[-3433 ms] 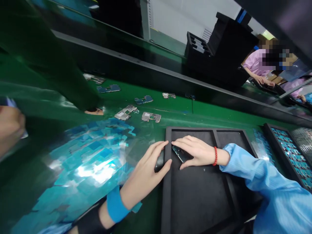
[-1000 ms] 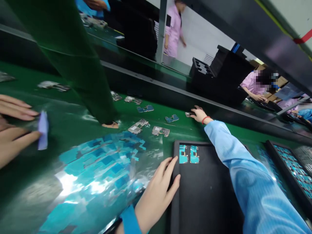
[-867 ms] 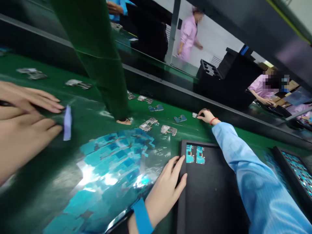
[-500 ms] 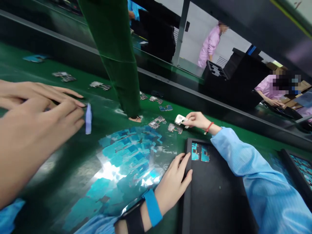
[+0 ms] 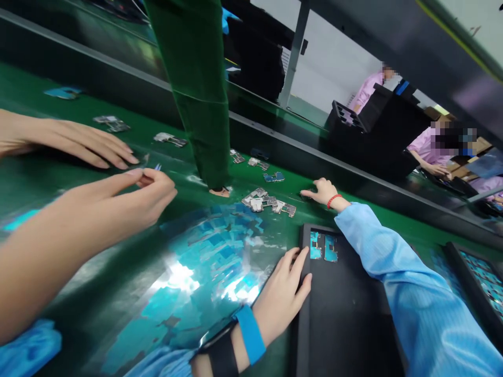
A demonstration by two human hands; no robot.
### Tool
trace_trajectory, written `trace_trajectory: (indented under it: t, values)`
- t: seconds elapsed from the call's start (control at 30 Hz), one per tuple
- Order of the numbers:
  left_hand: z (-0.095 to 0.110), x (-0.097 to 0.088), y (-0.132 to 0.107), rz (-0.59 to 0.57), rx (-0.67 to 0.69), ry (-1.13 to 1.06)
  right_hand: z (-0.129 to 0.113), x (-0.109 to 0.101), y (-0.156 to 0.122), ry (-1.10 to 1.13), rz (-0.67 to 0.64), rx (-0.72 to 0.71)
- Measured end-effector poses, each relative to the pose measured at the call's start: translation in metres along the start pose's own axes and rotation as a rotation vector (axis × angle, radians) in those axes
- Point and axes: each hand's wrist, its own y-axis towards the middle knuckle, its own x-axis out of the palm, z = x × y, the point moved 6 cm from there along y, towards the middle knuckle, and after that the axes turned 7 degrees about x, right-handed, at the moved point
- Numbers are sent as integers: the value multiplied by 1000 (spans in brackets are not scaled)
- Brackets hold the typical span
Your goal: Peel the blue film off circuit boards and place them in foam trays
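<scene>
Partly hidden: what lies under the right hand

We glimpse a dark piece at the right hand's fingertips, mostly covered, and cannot tell whether that hand grips it. It lies on the green table, beyond the far rim of the black tray. The left hand is loosely spread, thumb apart from the fingers, touching the tray's left rim. Our view cuts off the tray's near end, and the blue sleeve covers part of its right side.

Inside, in the far left corner, we see two blue-faced boards side by side. Another tray, cut off at the right edge, holds rows of blue-faced pieces. We cannot surely count the silver boards bunched nearby, as some overlap. Glare washes out some blue film pieces. A co-worker's hand hides most of something small it pinches.
</scene>
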Motion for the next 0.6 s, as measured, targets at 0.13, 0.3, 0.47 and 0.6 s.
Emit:
trace_trajectory:
  t: [0.13, 0.3, 0.47, 0.6]
  values:
    - [-1, 1, 0, 2, -9, 7, 22, 18, 5, -16, -59, 108]
    - [-2, 1, -1, -1, -11, -10, 27, 20, 12, 122, -103, 55]
    - [-4, 0, -2, 3, -2, -23, 45, 11, 16, 291, -170, 17]
    - [-6, 1, -1, -31, -26, -22, 63, -7, 14, 470, -206, 26]
